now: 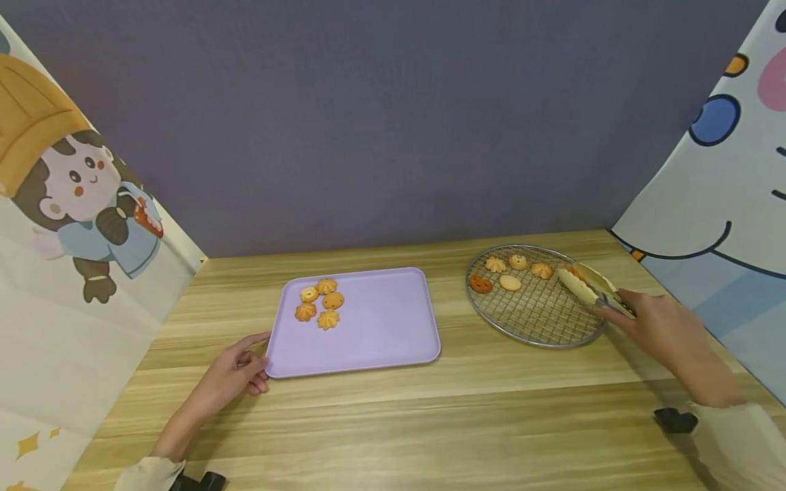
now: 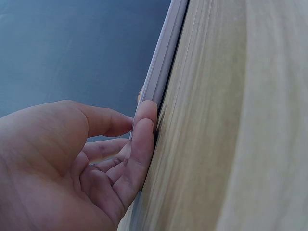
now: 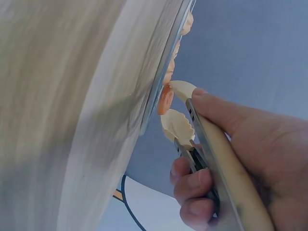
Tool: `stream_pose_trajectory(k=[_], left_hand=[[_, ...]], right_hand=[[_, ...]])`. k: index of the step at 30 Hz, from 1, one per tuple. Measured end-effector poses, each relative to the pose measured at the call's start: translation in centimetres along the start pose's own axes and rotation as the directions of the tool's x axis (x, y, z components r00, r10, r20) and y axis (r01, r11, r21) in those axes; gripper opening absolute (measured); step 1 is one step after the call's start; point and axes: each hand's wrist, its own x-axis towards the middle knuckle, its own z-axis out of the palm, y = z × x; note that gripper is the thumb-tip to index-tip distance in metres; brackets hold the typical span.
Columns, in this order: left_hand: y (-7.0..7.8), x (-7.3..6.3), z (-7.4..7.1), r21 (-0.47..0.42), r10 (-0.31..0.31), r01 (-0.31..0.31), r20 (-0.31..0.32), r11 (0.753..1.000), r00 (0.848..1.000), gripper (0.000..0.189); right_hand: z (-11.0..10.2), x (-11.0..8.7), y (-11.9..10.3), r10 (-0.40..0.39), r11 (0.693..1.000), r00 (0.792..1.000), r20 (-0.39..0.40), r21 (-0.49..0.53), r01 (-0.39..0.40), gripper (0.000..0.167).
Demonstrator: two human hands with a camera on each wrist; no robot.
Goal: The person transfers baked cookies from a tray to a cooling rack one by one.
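While I hold the tongs (image 1: 580,288) in the right hand (image 1: 660,329), thumb along one arm and fingers curled round the other, their two cream scalloped tips stand apart on either side of an orange cookie (image 3: 165,100) at the right side of the round wire rack (image 1: 540,314); I cannot tell from my views whether both tips press on it, or whether it rests fully on the mesh. To the left of it, in the rack's far left part, I see five more cookies: a shell-shaped one (image 1: 542,271) nearest the tongs, a small topped one (image 1: 518,262), a star-shaped one (image 1: 495,264), a plain oval one (image 1: 510,282) and a reddish-brown one (image 1: 480,284) just by the rim. With the left hand (image 1: 230,372) I pinch the lilac tray (image 1: 381,320) by its left edge, close to the near corner — thumb at the rim, fingers bent against the outer wall. That tray lies flat on the wood-grain table (image 1: 399,423), well apart from the rack, and bears a group of five cookies (image 1: 333,301) — some fluted, some round — in its far left part. Behind it all stands a dark grey-purple panel (image 1: 393,136)
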Motion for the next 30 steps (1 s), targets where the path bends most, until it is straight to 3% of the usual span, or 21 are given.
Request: stream_pose_trajectory(k=[11,30], left_hand=[[0.26,0.19,0.07,0.016,-0.002,0.002,0.000,1.000,1.000,0.056],[0.23,0.05,0.03,0.021,-0.025,0.026,-0.015,0.999,1.000,0.055]], right_hand=[[0.37,-0.38,0.56,-0.007,1.000,1.000,0.005,0.000,0.007,0.051],[0.31,-0.45,-0.30,0.037,0.999,0.999,0.011,-0.004,-0.037,0.079]])
